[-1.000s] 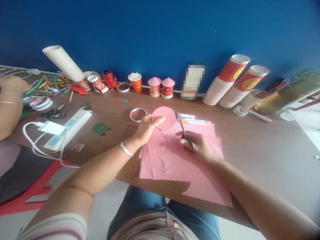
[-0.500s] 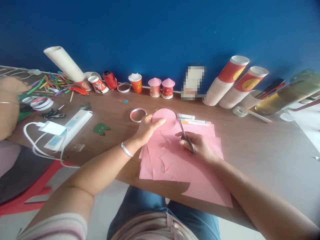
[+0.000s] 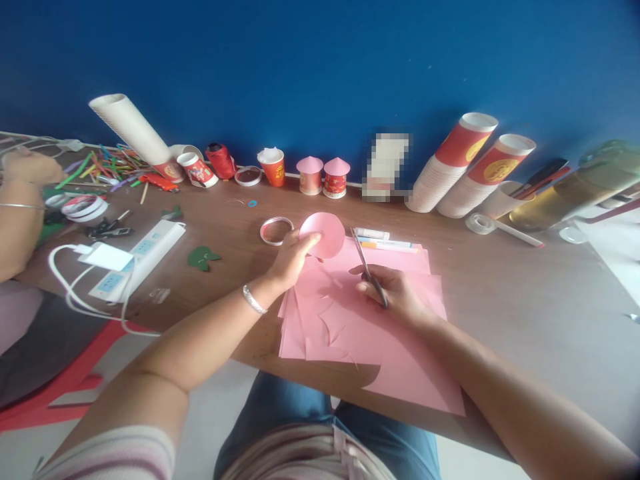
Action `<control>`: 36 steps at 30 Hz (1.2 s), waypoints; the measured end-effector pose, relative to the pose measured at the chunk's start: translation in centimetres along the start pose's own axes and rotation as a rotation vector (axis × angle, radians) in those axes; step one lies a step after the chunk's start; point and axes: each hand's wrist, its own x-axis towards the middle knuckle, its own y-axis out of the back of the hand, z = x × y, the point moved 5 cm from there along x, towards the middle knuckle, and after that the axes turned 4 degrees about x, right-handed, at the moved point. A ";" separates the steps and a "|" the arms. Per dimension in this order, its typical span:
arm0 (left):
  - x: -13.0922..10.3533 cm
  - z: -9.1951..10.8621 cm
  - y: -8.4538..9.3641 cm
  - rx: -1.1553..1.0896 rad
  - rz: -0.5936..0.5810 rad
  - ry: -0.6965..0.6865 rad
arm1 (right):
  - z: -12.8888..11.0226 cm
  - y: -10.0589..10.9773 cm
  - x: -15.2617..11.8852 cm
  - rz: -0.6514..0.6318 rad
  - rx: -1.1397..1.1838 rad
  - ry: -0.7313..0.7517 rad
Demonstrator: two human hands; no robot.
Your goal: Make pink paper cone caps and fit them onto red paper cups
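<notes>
A round pink paper disc [image 3: 326,233] is pinched at its left edge by my left hand [image 3: 291,259], thumb on top. My right hand [image 3: 393,291] grips a pair of scissors [image 3: 369,272] by the dark handles, blades pointing up and away. The scissor tips stand just right of the disc, apart from it. Below both hands lies a stack of pink paper sheets [image 3: 350,333], with thin curled pink offcuts [image 3: 330,327] on it.
Markers [image 3: 390,247] lie at the paper's far edge, beside a tape ring [image 3: 277,231]. Two pink-roofed cups [image 3: 336,180] and paper cup stacks [image 3: 477,167] line the wall. At left are a power strip [image 3: 137,260], a green cutout [image 3: 203,258] and another person's arm [image 3: 23,213].
My left hand has shifted the pink disc slightly left and away, and the disc has tilted or turned a little. The scissors have moved slightly left.
</notes>
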 end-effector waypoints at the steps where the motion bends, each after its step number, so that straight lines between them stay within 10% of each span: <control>1: 0.1 -0.1 -0.1 -0.009 -0.017 0.003 | 0.0 0.0 0.0 -0.001 0.003 -0.004; 25: 0.3 1.4 0.2 -0.025 0.062 -0.092 | 0.7 -0.2 0.3 0.015 0.006 0.011; 36: 0.1 0.6 -0.5 -0.085 -0.103 -0.059 | -0.1 -0.4 0.2 -0.010 -0.179 0.127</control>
